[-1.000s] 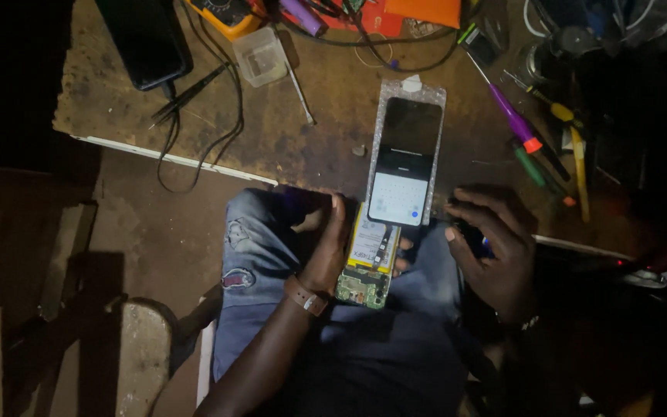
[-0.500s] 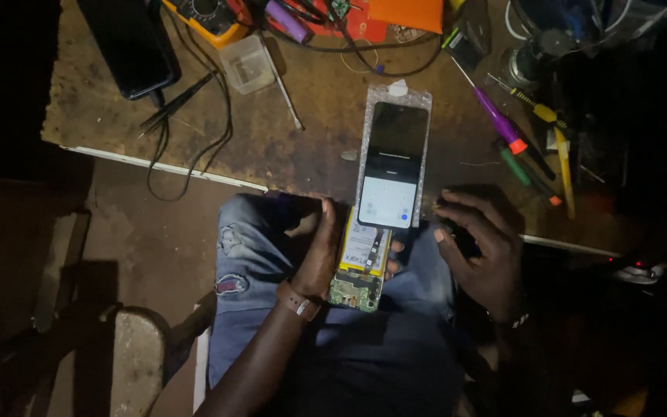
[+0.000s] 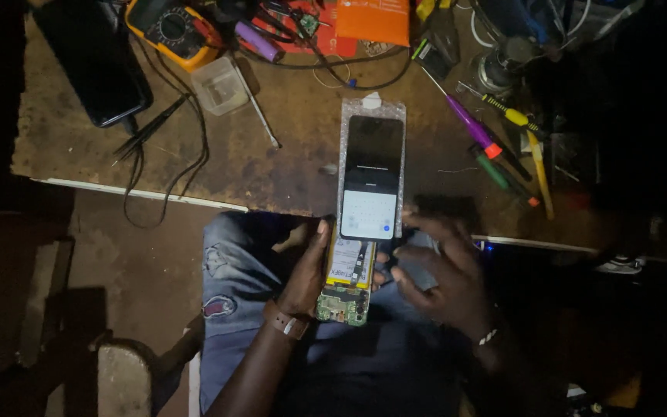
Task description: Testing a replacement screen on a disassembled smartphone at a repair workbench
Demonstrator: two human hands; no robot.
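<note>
1. Desk [image 3: 287, 166] of worn brown wood spreads across the top of the head view, its near edge just above the person's lap.
2. Jeans [image 3: 233, 270] of faded blue denim cover the knees below that edge.
3. A dark slab-shaped phone [image 3: 94, 62] lies at the far left of the desk, well apart from the hands.
4. An opened phone body [image 3: 349, 282] with a yellow-edged battery and a green circuit board at its lower end sits over the lap; its glass screen panel [image 3: 372, 181], dark above and lit pale below, is folded up onto the desk and lies on a strip of bubble wrap [image 3: 372, 104].
5. The left hand [image 3: 306, 274], a brown strap on its wrist, grasps the left side of the opened phone body, thumb up along its edge.
6. The right hand [image 3: 438, 274] is blurred; its fingers curl at the phone's right edge, just under the screen panel, and I cannot tell whether they grip anything.
7. A yellow multimeter [image 3: 171, 31] sits at the far edge, near a clear plastic box [image 3: 218, 85].
8. A purple-handled screwdriver [image 3: 468, 127] lies to the right of the screen panel.
</note>
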